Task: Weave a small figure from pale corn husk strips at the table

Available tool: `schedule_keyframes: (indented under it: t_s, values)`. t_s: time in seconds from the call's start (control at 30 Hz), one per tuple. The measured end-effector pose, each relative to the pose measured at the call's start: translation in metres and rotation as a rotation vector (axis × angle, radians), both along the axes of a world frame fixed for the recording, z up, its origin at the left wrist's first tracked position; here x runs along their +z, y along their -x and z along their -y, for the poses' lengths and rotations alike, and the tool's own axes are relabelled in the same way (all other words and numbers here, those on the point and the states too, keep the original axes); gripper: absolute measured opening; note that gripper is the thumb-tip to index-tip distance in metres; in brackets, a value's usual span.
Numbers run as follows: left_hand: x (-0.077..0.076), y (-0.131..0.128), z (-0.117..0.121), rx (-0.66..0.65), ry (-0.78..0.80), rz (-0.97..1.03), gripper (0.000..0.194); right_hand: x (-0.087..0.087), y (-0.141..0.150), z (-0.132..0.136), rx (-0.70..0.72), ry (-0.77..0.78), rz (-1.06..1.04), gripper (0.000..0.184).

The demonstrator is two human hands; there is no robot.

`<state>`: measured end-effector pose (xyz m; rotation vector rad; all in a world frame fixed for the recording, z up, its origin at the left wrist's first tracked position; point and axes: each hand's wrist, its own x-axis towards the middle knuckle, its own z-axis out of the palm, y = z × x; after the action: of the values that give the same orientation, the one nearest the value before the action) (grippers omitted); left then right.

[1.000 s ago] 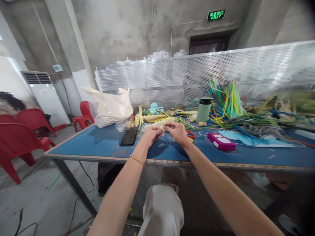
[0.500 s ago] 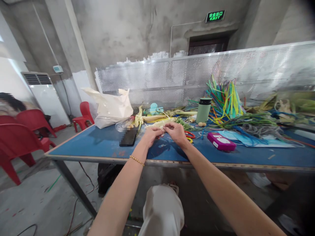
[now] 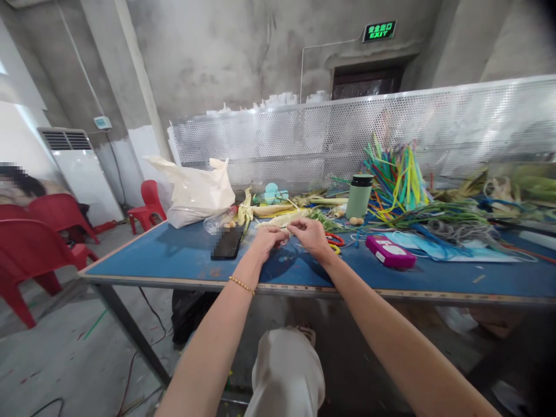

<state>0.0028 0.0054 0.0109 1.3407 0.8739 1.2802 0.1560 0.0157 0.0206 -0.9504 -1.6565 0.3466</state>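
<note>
My left hand and my right hand meet over the table's front middle, their fingertips pinched close together. What they pinch is too small to make out; a thin pale strand seems to hang near the fingers. Just behind them lies a pale husk-like piece, partly covered by my fingers. Scissors with red and yellow handles rest by my right wrist. To the left of my left hand is a dark phone.
On the blue table stand a cream plastic bag, a green bottle and a purple box. Small wooden beads sit by the bottle. Colourful strips and green stems are heaped at the right. Red chairs stand left.
My fingertips shift slightly against each other, and the right fingers now sit a little left. The pale loop visible below them earlier is harder to see. Other things stay in place.
</note>
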Motion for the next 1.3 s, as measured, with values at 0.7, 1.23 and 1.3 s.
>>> schedule_keyframes:
  t_s: [0.7, 1.23, 1.3]
  values:
    - [-0.003, 0.0, -0.001, -0.04, 0.003, -0.018, 0.027, 0.004, -0.004, 0.005, 0.095, 0.037, -0.032, 0.024]
    - [-0.003, 0.001, -0.001, -0.12, 0.012, -0.039, 0.014, 0.01, -0.007, 0.008, 0.164, 0.086, 0.092, 0.022]
    - [-0.004, 0.001, -0.001, -0.115, 0.009, -0.04, 0.015, 0.009, -0.007, 0.005, 0.148, 0.072, 0.09, 0.022]
